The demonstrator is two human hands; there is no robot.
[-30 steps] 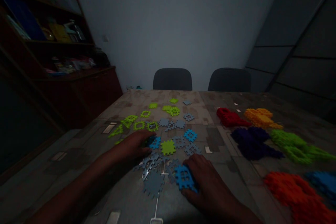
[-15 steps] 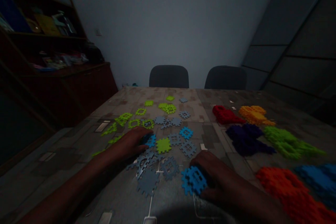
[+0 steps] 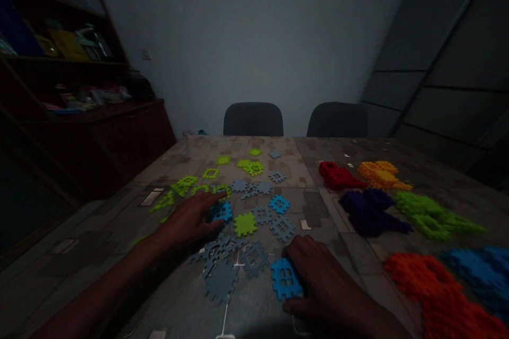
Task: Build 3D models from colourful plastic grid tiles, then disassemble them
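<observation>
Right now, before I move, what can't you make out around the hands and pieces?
Head view only:
Right hand hides part of the blue plastic piece.
Left hand covers part of another blue piece.
Orange heap cut off by the bottom edge.
Shelf items too dark to identify.

Two dark chairs [image 3: 253, 119] stand side by side beyond the far edge of the patterned table [image 3: 103, 222]; a wooden shelf cabinet [image 3: 99, 137] stands left, and large grey panels [image 3: 449, 63] lean right.

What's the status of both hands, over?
Left hand on blue plastic lattice tile. Right hand on another blue lattice tile. Grey lattice tiles heaped between them.
</observation>
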